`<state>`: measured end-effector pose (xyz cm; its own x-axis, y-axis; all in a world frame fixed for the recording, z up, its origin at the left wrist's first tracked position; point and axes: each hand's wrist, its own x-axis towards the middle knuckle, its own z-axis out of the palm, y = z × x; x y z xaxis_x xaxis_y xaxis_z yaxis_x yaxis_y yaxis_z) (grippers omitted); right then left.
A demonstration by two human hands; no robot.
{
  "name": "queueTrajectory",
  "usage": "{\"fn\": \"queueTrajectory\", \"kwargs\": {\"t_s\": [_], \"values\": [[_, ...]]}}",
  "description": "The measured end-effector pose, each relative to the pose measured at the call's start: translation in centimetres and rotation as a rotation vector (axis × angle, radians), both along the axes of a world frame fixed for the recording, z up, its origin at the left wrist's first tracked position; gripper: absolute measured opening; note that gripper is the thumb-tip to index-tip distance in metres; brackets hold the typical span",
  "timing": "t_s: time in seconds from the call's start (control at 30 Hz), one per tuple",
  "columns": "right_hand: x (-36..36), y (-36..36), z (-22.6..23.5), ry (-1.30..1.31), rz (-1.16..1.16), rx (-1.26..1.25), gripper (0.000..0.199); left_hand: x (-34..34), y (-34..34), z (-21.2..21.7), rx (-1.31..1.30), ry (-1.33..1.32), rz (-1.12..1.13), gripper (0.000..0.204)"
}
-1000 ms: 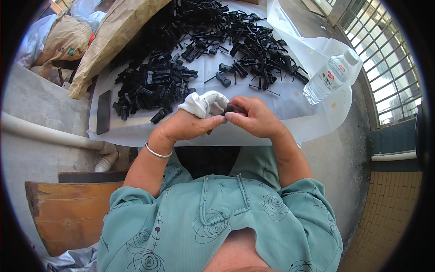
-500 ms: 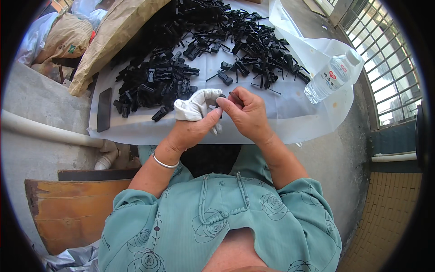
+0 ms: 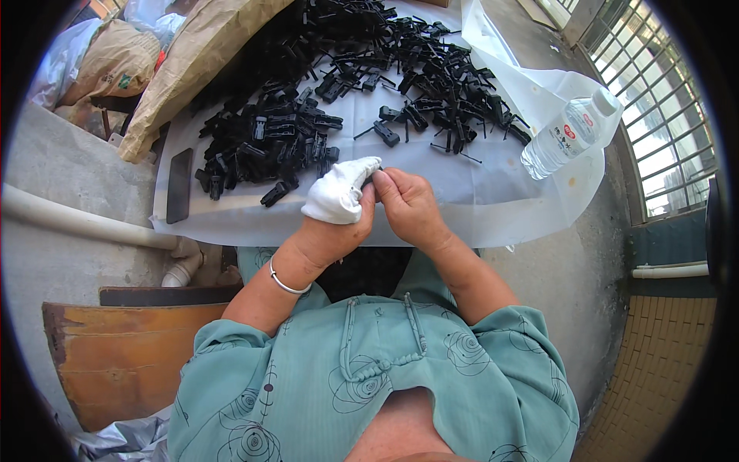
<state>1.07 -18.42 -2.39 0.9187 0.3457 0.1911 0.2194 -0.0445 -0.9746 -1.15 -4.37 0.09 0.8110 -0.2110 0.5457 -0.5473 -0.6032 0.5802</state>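
Note:
Just above the table's near edge, my two hands meet with their fingertips together. My left hand [image 3: 336, 197], partly covered by a white glove [image 3: 333, 192] with the thumb bare, is closed on a small black plastic piece [image 3: 377, 176]. Closed on the same piece from the other side is my bare right hand [image 3: 412, 204]. Most of the piece is hidden by fingers and glove. Beyond my hands lies a heap of black plastic parts [image 3: 279, 123], and a single part with a thin pin [image 3: 385, 133] lies a little apart.
White sheeting covers the table [image 3: 493, 223]. A dark phone [image 3: 178, 185] lies at its left edge, and a clear water bottle [image 3: 560, 137] lies tilted at the right. Brown paper [image 3: 196, 65] drapes the far left. A barred window [image 3: 654, 100] stands beyond the right side.
Both hands have drawn closer together. My left hand has turned, so the back of the glove now faces up, and my right fingers have closed in on the black piece.

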Motion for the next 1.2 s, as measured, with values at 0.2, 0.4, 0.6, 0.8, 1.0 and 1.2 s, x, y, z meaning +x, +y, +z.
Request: {"fn": "queueTrajectory", "kwargs": {"t_s": [0.2,0.4,0.6,0.8,1.0,1.2], "values": [[0.9,-1.4,1.9,-0.117,0.032,0.008,0.019,0.9,0.6,-0.4,-0.583,0.410,-0.074,0.029],[1.6,-2.4,0.6,-0.392,0.039,-0.165,0.014,0.4,1.0,1.1,-0.790,0.735,-0.127,0.031],[1.2,-2.1,2.3,-0.377,0.072,0.013,0.014,-0.1,1.2,1.9,-0.735,0.932,-0.332,0.039],[0.8,-1.6,1.9,-0.201,0.035,0.013,0.010,0.0,0.9,1.4,-0.482,0.648,-0.237,0.029],[1.0,-1.3,2.1,-0.304,0.115,-0.188,0.019,0.0,0.6,1.2,-0.302,0.583,-0.142,0.027],[1.3,0.7,1.1,-0.156,0.069,-0.119,0.021,0.1,1.1,1.1,-0.177,0.416,-0.089,0.024]]}}
